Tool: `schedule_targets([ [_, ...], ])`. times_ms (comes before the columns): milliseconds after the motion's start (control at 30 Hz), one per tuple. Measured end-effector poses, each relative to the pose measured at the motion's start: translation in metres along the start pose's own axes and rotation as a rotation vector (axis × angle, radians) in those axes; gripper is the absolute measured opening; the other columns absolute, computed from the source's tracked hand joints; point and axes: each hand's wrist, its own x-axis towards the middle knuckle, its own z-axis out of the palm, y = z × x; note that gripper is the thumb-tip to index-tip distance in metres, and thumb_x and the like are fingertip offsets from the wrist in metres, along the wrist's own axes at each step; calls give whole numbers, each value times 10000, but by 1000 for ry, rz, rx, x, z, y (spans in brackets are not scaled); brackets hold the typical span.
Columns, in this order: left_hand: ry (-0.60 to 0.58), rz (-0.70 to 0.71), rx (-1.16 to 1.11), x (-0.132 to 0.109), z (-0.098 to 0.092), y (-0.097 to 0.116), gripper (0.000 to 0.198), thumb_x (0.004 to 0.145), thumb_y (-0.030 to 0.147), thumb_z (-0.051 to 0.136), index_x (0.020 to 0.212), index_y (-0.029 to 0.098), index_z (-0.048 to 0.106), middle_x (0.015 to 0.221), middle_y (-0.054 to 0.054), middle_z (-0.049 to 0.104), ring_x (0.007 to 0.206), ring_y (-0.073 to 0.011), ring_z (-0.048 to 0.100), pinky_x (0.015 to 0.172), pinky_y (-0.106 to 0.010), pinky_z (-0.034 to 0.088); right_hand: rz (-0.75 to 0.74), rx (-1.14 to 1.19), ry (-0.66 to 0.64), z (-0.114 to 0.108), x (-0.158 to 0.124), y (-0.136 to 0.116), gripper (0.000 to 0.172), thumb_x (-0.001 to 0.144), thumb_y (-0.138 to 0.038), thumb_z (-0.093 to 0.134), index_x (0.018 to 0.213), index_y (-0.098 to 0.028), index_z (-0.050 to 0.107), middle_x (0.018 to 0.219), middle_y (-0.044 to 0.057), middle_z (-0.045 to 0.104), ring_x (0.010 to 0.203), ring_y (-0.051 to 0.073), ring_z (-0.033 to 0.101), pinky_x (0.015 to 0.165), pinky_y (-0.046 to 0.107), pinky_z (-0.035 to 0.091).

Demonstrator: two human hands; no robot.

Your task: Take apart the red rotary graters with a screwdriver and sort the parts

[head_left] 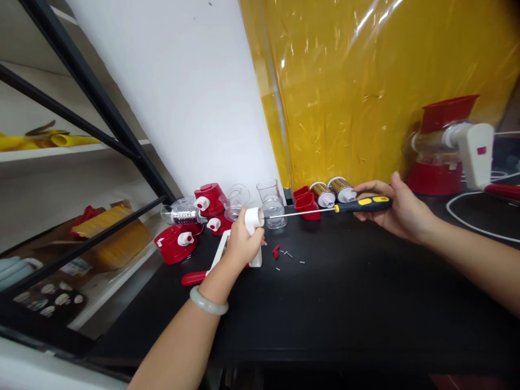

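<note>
My left hand [242,241] is closed around a white crank handle [254,217] whose round hollow end faces right; its red grip [194,278] sticks out at the lower left. In my right hand [400,211] is a screwdriver [363,205] with a black and yellow handle, held level by the fingers. The long shaft points left, and its tip goes into the round end of the crank. On the black table just right of my left hand lie a small red piece [276,251] and several loose screws [288,254].
Red bases [175,245], clear plastic housings [268,195], red hoppers [306,206] and grater drums [323,193] line the back of the table. An assembled rotary grater [442,146] stands at right beside a white cable [467,219]. A black-framed shelf [101,103] borders the left.
</note>
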Motion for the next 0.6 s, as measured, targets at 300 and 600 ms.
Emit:
schedule_targets([
  [300,25,30,12,2,-4,4,281,689,106,506,954,198,492,547,63,597,462,-174,638,498,-259,498,-49,-37,-16,0,1,4,438,620,-262,850,998,-302,631,929,-40,640,698,109,594,629,236,512],
  [600,13,41,-10,1,-3,3,308,678,84,494,962,203,498,543,67,594,463,-175,634,496,-265,494,-19,-151,24,-1,3,7,300,836,-514,642,896,-221,614,534,-37,531,434,92,458,438,214,394],
])
